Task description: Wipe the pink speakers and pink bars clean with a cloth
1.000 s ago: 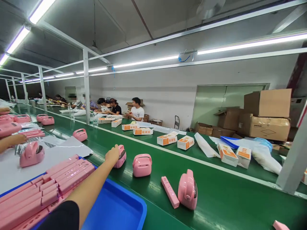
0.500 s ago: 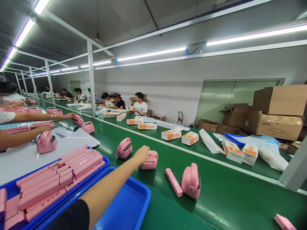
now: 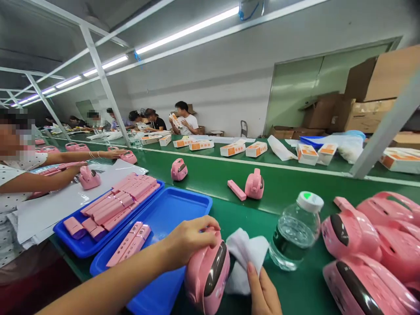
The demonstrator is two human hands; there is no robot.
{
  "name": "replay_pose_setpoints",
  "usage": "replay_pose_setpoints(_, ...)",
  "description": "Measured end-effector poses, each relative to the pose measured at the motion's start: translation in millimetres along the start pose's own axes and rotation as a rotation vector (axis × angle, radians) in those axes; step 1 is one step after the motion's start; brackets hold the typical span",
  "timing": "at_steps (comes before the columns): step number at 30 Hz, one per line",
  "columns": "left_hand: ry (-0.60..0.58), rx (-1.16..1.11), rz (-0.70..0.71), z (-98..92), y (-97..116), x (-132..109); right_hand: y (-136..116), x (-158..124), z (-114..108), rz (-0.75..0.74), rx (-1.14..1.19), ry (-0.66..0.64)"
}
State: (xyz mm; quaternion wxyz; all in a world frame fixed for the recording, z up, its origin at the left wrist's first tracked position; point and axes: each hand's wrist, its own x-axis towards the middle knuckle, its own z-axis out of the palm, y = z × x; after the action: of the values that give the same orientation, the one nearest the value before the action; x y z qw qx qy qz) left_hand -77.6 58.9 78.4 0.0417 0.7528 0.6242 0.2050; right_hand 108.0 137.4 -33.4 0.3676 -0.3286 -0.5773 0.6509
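My left hand [image 3: 197, 238] is closed on the top handle of a pink portable speaker [image 3: 210, 278], which has a glossy dark panel and tilts above the near edge of the green bench. Just to its right, my right hand [image 3: 264, 288] pinches a white cloth [image 3: 246, 256] between thumb and fingers; the cloth hangs close beside the speaker. A blue tray [image 3: 193, 199] under my left forearm holds two pink bars [image 3: 131, 245] with round marks. Another pink speaker [image 3: 254, 183] stands on the green belt with a pink bar [image 3: 236, 190] against it.
A water bottle [image 3: 295, 232] stands right of the cloth, near several clustered pink speakers [image 3: 354, 232]. Left is a second blue tray [image 3: 77, 251] piled with pink bars. A co-worker's arm [image 3: 65, 175] reaches over there. White-orange boxes [image 3: 232, 148] line the far side.
My left hand has brought the pink speaker from the belt back toward me. My right hand with the white cloth has come into view. The camera has turned downward and right.
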Motion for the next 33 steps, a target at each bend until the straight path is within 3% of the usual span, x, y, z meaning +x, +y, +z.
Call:
replay_pose_setpoints(3, 0.02, -0.053, 0.051, 22.5, 10.1, -19.7, 2.3, 2.1, 1.2, -0.022, 0.013, -0.102)
replay_pose_setpoints(6, 0.123, -0.168, 0.018, 28.8, 18.1, -24.7, 0.4, 2.5, 2.2, -0.034, -0.017, -0.118)
replay_pose_setpoints(11, 0.232, -0.279, -0.314, 29.9, 36.2, -41.9, -2.7, 2.7, 1.5, -0.036, -0.027, -0.124)
replay_pose_setpoints(13, 0.219, -0.316, -0.366, 42.8, 41.7, -55.0, -2.8, 2.2, 2.6, -0.054, -0.014, -0.146)
replay_pose_setpoints(16, 0.225, -0.341, -0.308, 71.8, 46.1, -66.8, -3.0, 0.1, 8.0, -0.095, 0.017, -0.216)
replay_pose_setpoints(20, 0.451, -0.462, -0.384, 92.6, 53.7, -57.1, -5.1, -0.5, 17.2, -0.147, 0.035, -0.304)
replay_pose_setpoints(24, 0.579, -0.763, -0.52, 81.0, 68.8, -40.0, -12.7, -4.5, 17.8, -0.168, 0.011, -0.3)
replay_pose_setpoints(26, 0.622, -0.891, -0.566, 72.6, 76.2, -35.0, -18.7, -11.0, 14.6, -0.308, -0.072, -0.274)
replay_pose_setpoints(30, 0.716, -1.024, -0.643, 63.9, 85.9, -29.4, -29.8, -19.4, 6.6, -0.981, -0.405, -0.346)
replay_pose_setpoints(31, 0.725, -1.049, -0.652, 63.3, 87.5, -28.2, -31.3, -18.8, 5.0, -1.054, -0.448, -0.372)
replay_pose_setpoints(33, 0.732, -1.119, -0.663, 63.2, 90.1, -25.9, -32.7, -15.8, 2.9, -0.99, -0.46, -0.37)
